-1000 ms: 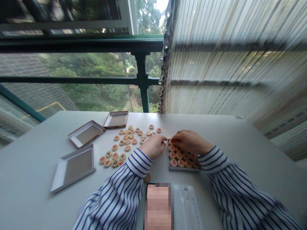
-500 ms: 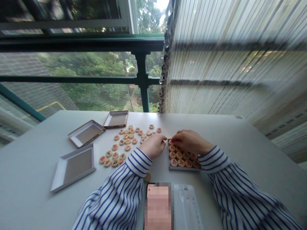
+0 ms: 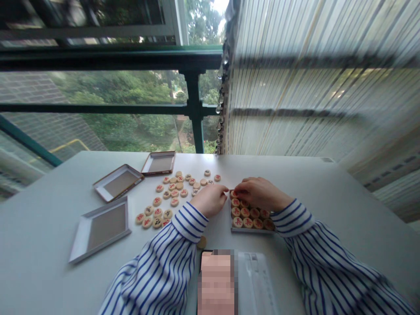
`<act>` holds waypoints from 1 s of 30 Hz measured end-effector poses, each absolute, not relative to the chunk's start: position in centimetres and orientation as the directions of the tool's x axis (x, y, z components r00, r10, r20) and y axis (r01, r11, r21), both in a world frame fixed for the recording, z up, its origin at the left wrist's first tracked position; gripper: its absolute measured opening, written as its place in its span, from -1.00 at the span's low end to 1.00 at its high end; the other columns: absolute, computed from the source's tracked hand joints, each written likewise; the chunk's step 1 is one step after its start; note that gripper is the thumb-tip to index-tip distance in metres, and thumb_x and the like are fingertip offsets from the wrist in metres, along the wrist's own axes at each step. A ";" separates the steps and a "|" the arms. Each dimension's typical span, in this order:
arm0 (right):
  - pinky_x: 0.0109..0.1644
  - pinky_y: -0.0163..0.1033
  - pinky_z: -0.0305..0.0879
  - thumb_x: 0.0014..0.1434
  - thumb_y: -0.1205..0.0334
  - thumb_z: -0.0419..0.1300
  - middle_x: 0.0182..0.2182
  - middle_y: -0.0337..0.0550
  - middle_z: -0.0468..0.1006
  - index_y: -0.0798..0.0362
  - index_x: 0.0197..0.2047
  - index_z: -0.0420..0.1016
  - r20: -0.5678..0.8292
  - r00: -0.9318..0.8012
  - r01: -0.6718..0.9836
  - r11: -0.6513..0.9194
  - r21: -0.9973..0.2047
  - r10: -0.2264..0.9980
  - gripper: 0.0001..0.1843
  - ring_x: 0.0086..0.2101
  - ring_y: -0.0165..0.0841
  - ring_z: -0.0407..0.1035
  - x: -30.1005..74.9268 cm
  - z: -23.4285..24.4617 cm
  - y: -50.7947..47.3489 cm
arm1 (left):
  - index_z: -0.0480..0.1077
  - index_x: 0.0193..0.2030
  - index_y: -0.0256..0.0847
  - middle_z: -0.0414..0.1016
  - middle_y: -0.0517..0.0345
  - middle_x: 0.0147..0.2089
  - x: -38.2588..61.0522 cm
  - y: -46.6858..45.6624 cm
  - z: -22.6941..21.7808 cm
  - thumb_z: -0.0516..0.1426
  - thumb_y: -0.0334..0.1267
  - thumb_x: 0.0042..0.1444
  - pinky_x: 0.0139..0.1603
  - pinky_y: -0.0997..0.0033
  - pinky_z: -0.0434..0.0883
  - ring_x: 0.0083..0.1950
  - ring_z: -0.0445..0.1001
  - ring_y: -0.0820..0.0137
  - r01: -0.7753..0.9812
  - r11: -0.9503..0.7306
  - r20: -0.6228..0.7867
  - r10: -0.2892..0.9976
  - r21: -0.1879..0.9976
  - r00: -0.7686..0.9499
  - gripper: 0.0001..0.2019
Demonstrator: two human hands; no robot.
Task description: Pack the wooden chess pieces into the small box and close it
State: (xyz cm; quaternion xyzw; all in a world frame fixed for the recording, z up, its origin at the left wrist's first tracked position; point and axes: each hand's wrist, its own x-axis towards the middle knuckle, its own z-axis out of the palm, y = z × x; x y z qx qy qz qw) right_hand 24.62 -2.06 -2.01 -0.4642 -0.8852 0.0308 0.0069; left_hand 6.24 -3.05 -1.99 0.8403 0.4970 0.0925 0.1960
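Observation:
A small tray (image 3: 251, 230) filled with round wooden chess pieces (image 3: 248, 217) marked in red lies on the white table (image 3: 328, 201). My right hand (image 3: 259, 192) rests over the tray's far part, fingers curled and pinching a piece at its far left corner. My left hand (image 3: 211, 199) sits just left of the tray, fingers curled, its fingertips meeting the right hand's at that corner. Loose pieces (image 3: 173, 192), some red and some black, are scattered to the left of my left hand.
Three empty shallow box trays lie at the left: a white one (image 3: 100, 229), a brown-rimmed one (image 3: 118, 183) and another (image 3: 159, 163) farther back. A phone (image 3: 216, 280) and a white case (image 3: 257, 282) lie at the near edge. A window railing and blinds stand behind.

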 end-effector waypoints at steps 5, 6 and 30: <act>-0.28 -0.29 0.15 0.16 0.14 -0.02 -0.27 -0.13 0.52 -0.05 -0.15 0.46 -0.003 -0.563 0.825 0.562 -0.052 0.826 -0.71 -0.29 -0.32 0.37 24.7 -1.8 -2.2 | 0.39 -0.03 -0.26 0.50 0.01 -0.11 6.2 -2.9 -2.0 -0.07 -0.32 0.06 -0.02 0.40 0.31 -0.07 0.43 0.31 0.791 -0.432 -0.037 0.868 0.434 0.495 -0.64; -0.27 -0.28 0.16 0.15 0.14 -0.02 -0.27 -0.13 0.52 -0.05 -0.14 0.45 0.006 -0.564 0.825 0.564 -0.050 0.826 -0.72 -0.28 -0.31 0.37 24.8 -1.8 -2.1 | 0.38 -0.03 -0.27 0.49 0.01 -0.11 6.1 -2.9 -2.1 -0.06 -0.32 0.06 -0.03 0.41 0.31 -0.06 0.42 0.32 0.788 -0.430 -0.036 0.869 0.441 0.494 -0.64; -0.17 -0.23 0.22 0.16 0.30 -0.01 -0.30 -0.11 0.50 0.09 -0.15 0.43 0.464 -0.406 0.858 0.503 -0.103 0.787 -0.75 -0.28 -0.34 0.34 25.7 1.4 -3.1 | 0.40 -0.08 -0.29 0.51 -0.01 -0.18 -0.3 -1.0 1.3 0.04 -0.15 0.04 -0.17 0.38 0.39 -0.21 0.48 0.34 0.683 -0.299 0.192 0.954 0.667 0.230 -0.64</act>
